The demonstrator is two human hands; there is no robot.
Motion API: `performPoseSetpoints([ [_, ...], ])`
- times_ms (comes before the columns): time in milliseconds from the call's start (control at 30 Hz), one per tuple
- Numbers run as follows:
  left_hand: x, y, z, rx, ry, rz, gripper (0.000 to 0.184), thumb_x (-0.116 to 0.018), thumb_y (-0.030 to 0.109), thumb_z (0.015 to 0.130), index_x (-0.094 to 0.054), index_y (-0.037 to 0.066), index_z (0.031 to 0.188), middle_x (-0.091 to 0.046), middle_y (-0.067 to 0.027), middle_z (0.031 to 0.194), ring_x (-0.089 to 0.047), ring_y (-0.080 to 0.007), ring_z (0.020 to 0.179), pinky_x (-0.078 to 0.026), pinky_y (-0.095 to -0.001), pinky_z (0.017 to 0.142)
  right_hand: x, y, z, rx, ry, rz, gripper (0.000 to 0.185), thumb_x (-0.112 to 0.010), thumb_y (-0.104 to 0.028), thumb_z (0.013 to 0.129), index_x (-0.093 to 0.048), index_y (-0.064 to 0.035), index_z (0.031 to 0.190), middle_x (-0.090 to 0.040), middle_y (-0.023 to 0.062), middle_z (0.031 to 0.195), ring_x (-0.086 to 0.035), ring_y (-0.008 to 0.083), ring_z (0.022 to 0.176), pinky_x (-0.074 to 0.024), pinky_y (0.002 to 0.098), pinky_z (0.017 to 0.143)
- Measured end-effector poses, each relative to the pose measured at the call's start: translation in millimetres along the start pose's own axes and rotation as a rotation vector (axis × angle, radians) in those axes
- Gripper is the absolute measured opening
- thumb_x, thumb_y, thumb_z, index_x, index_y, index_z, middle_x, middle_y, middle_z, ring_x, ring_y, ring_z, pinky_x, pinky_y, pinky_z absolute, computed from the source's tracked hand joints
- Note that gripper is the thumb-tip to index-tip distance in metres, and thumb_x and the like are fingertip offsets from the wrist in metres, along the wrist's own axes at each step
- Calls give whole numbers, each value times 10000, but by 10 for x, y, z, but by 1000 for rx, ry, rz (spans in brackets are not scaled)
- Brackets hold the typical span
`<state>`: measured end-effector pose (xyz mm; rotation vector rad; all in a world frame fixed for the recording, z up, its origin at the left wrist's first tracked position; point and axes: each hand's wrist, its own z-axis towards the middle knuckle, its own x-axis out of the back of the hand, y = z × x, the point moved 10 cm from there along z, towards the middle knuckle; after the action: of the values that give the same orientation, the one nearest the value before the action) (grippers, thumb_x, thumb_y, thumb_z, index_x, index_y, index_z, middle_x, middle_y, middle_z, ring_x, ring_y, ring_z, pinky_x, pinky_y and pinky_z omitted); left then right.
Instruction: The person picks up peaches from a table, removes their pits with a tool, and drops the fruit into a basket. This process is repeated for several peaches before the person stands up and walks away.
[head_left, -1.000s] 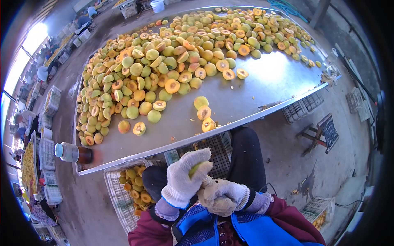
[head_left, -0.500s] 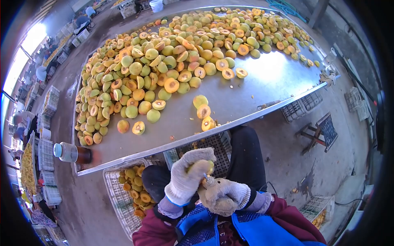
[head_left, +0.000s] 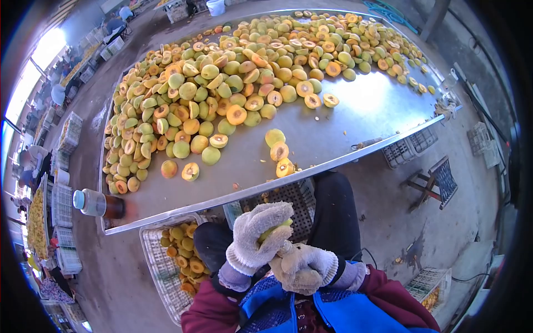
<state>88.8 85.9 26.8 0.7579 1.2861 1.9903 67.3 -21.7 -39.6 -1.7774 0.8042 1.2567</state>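
My left hand (head_left: 260, 234), in a whitish knitted glove, is closed around a green-yellow fruit piece (head_left: 276, 228) that shows between the fingers. Against it, my right hand (head_left: 302, 267), in a dirtier glove, is wrapped round a small tool (head_left: 287, 247); only the tool's light-coloured end shows, and its tip is hidden by the fruit and left glove. Both hands are over my lap, before the near edge of a metal table (head_left: 233, 194). Halved fruits (head_left: 239, 83) are heaped on the table. Three fruit pieces (head_left: 279, 151) lie in a row near its edge.
A jar of dark liquid (head_left: 100, 204) lies at the table's left corner. Below the table are a crate of fruit halves (head_left: 152, 250) and a dark crate (head_left: 302, 208). A folding stool (head_left: 433, 182) stands right. Several people and stacked crates (head_left: 63, 208) are far left.
The fruit in my left hand has turned, and that hand's fingers have shifted around it. My right hand keeps its grip on the tool. The view has moved slightly.
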Motion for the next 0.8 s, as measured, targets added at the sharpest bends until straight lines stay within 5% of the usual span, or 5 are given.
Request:
performPoseSetpoints([
  [300,-374,-717,-335,667,366,-1472,461,-571,458,936,-566,36,1124,-665,-148,952,-665,-204,739,-541,-289,578,49,-105,29,21,172,-226,209,-690,-210,834,-605,-28,896,-596,34,779,-573,104,663,-479,249,614],
  [500,919,-828,-789,478,695,-461,376,-549,418,958,-582,64,1079,-664,-132,940,-666,-206,697,-557,-310,534,210,-314,26,104,206,-432,157,-679,-162,798,-599,-30,768,-568,25,779,-528,111,692,-449,267,660],
  [567,1700,-957,-1302,393,1012,-207,326,-607,321,944,-599,35,1100,-666,-138,984,-672,-211,815,-579,-322,655,446,-438,2,266,285,-490,159,-675,-144,817,-590,-14,780,-573,39,642,-476,99,463,-392,245,435],
  [733,1809,-686,-858,233,521,1275,334,-679,86,841,-623,14,1162,-658,-97,1103,-588,-242,1101,-436,-363,1017,450,-491,-53,-83,526,-406,160,-638,-212,871,-583,-62,853,-545,10,609,-446,68,414,-354,212,376],
  [800,1357,-934,-279,199,465,513,445,-712,76,776,-602,36,1205,-604,-114,1236,-529,-286,1206,-408,-377,1044,570,-543,-44,-99,655,-495,158,-610,-247,900,-568,-95,905,-579,17,655,-482,52,443,-383,197,380],
])
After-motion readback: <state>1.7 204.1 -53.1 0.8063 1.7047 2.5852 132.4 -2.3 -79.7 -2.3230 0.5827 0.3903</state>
